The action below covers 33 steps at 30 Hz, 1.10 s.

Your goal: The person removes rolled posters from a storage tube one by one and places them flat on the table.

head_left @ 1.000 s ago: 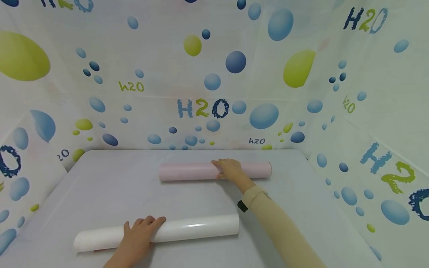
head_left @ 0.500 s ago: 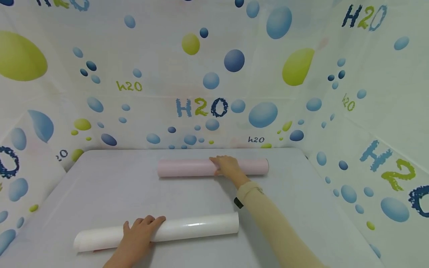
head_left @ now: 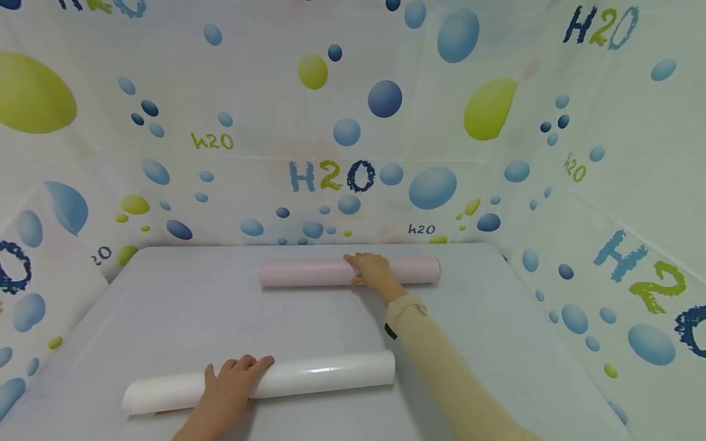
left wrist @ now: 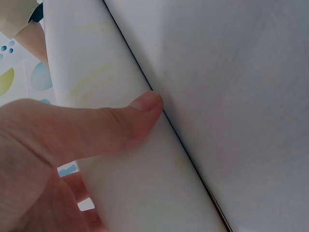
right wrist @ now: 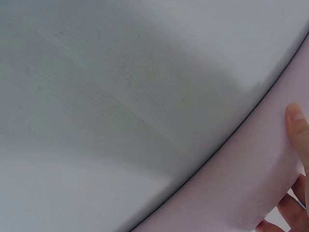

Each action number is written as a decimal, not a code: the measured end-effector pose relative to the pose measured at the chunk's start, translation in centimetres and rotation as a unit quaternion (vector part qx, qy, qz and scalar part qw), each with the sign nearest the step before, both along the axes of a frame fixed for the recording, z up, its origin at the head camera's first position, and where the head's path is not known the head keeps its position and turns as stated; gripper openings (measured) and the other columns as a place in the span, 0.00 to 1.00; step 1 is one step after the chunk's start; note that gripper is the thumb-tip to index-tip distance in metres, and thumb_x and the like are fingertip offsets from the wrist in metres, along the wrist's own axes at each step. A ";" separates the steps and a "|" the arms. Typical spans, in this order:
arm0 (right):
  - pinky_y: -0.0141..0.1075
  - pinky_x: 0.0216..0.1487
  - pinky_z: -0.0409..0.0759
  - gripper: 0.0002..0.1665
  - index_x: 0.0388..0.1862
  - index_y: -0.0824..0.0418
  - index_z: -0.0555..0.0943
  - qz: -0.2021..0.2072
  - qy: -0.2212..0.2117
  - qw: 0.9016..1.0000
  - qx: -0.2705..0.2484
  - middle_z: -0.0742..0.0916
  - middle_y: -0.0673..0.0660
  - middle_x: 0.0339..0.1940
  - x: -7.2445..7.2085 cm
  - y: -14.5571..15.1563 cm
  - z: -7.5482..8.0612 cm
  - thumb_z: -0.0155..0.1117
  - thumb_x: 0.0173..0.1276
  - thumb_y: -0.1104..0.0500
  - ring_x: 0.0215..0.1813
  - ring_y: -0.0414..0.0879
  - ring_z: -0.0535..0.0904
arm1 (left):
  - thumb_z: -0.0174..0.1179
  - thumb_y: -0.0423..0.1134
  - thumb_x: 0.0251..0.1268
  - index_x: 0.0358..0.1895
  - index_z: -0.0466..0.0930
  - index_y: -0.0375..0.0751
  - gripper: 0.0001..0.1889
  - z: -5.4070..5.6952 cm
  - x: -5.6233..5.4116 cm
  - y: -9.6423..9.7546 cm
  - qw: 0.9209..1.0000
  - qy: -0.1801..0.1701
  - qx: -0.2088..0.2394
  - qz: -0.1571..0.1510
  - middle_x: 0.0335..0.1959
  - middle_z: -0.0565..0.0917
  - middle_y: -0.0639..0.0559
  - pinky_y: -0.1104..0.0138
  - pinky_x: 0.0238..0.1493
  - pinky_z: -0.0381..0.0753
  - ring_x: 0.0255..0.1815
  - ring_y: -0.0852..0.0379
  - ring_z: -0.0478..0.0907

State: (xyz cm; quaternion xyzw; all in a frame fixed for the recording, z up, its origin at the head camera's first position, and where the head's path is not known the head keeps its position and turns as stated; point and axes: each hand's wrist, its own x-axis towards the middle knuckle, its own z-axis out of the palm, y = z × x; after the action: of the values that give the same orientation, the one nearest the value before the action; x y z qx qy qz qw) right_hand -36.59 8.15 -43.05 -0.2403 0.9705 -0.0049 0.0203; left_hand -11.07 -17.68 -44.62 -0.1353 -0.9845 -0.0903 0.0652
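A glossy white roll [head_left: 325, 373] lies across the near part of the table in the head view. My left hand [head_left: 228, 387] grips it left of its middle. The left wrist view shows the thumb [left wrist: 130, 116] along the near side of the roll, fingers partly hidden behind it. Farther back lies a pale pink roll [head_left: 303, 272], roughly parallel to the table's back edge. My right hand [head_left: 376, 272] holds it from above, right of its middle. In the right wrist view the thumb [right wrist: 297, 128] rests on the pink surface, with other fingers on the far side.
A pale cloth covers the table [head_left: 182, 318]. Behind it and on both sides hangs a white curtain [head_left: 265, 92] printed with H2O lettering and coloured drops. A dark band [head_left: 390, 331] shows at the right sleeve [head_left: 441, 367].
The right hand and the pink roll have moved back, away from me, toward the table's back edge. The left hand and the white roll stay in place.
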 end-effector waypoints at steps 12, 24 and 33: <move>0.47 0.62 0.64 0.43 0.69 0.45 0.62 0.007 -0.014 1.000 0.000 0.69 0.53 0.67 -0.3 0.1 0.1 0.65 0.53 0.43 0.66 0.51 0.64 | 0.74 0.31 0.30 0.51 0.74 0.49 0.34 0.0 0.1 0.1 1.000 0.005 0.002 0.003 0.37 0.75 0.55 0.31 0.40 0.61 0.41 0.43 0.74; 0.51 0.65 0.58 0.42 0.70 0.47 0.60 0.011 -0.038 0.999 -0.008 0.67 0.54 0.68 -0.1 0.2 0.6 0.64 0.58 0.45 0.68 0.51 0.61 | 0.74 0.30 0.30 0.50 0.75 0.49 0.34 0.1 0.1 0.3 1.000 0.008 0.012 0.003 0.37 0.75 0.55 0.31 0.40 0.61 0.41 0.44 0.74; 0.52 0.65 0.55 0.42 0.70 0.50 0.59 0.045 -0.018 0.999 -0.024 0.65 0.58 0.69 0.7 0.9 1.4 0.61 0.60 0.43 0.69 0.53 0.58 | 0.73 0.29 0.32 0.50 0.75 0.50 0.33 0.3 0.1 0.6 1.000 0.007 0.012 0.003 0.37 0.77 0.55 0.34 0.42 0.63 0.41 0.45 0.75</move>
State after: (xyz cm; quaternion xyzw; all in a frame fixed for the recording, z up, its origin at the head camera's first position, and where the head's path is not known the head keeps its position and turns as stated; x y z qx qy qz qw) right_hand -35.91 9.10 -41.64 -0.2842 0.9577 -0.0313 0.0321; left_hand -10.93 -17.10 -44.30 -0.1323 -0.9832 -0.1009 0.0744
